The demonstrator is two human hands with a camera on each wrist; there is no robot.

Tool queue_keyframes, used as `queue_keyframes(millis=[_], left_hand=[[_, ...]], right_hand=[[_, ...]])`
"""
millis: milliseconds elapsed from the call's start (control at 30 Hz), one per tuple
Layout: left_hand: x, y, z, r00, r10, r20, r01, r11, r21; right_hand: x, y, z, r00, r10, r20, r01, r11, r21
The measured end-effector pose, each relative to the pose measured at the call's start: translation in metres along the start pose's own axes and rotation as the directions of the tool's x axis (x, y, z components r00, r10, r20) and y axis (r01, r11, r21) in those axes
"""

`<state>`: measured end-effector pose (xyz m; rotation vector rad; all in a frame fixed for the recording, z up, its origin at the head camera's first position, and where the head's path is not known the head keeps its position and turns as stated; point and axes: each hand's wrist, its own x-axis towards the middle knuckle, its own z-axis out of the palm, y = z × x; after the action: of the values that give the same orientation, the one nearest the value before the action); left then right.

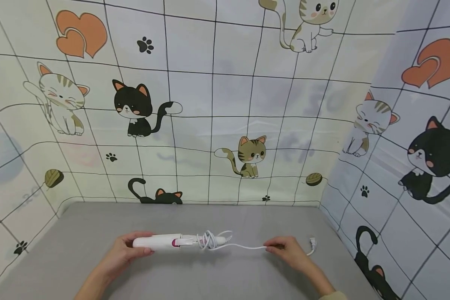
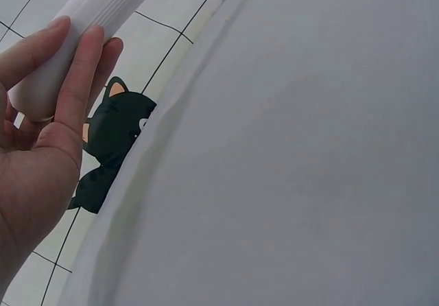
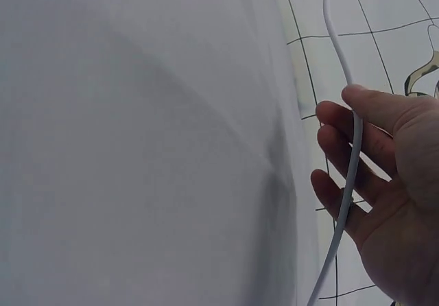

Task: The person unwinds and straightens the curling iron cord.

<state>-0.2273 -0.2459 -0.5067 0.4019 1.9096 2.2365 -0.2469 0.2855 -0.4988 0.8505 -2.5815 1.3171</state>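
Note:
My left hand (image 1: 119, 255) holds a white hair iron (image 1: 157, 241) by its thick left end, thumb and fingers around it. In the left wrist view, fine ribs run along the body of the iron (image 2: 110, 11). Pink shows near its middle. A white cord (image 1: 244, 247) is wound in several loops around the right part and runs from there to my right hand (image 1: 290, 253). Thumb and forefinger pinch this cord (image 3: 352, 172) in the right wrist view, the other fingers loosely bent. Past that hand lies the cord's plug (image 1: 313, 243).
A grey-covered table (image 1: 195, 279) lies beneath both hands. Behind it and at both sides hangs a white curtain (image 1: 195, 96) with a grid, cartoon cats and hearts, meeting the table's far edge.

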Motion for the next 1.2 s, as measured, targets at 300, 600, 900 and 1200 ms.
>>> queue_keyframes(millis=[300, 600, 900, 1200], left_hand=[[-0.001, -0.001, -0.001, 1.0, 0.031, 0.003, -0.031, 0.999, -0.019], [-0.003, -0.001, -0.002, 1.0, 0.015, -0.003, -0.016, 1.0, -0.015], [-0.004, -0.001, -0.001, 1.0, 0.012, -0.011, -0.012, 1.0, -0.021], [-0.004, -0.001, -0.003, 1.0, 0.01, -0.01, -0.01, 1.0, -0.013]], right_hand=[[0.011, -0.017, 0.006, 0.991, 0.089, 0.098, -0.087, 0.996, -0.021], [0.025, -0.025, 0.031, 0.986, 0.098, 0.138, -0.11, 0.99, 0.084], [0.031, -0.021, 0.052, 0.985, 0.091, 0.148, -0.108, 0.988, 0.112], [0.032, -0.022, 0.057, 0.994, 0.052, 0.098, -0.064, 0.99, 0.123]])
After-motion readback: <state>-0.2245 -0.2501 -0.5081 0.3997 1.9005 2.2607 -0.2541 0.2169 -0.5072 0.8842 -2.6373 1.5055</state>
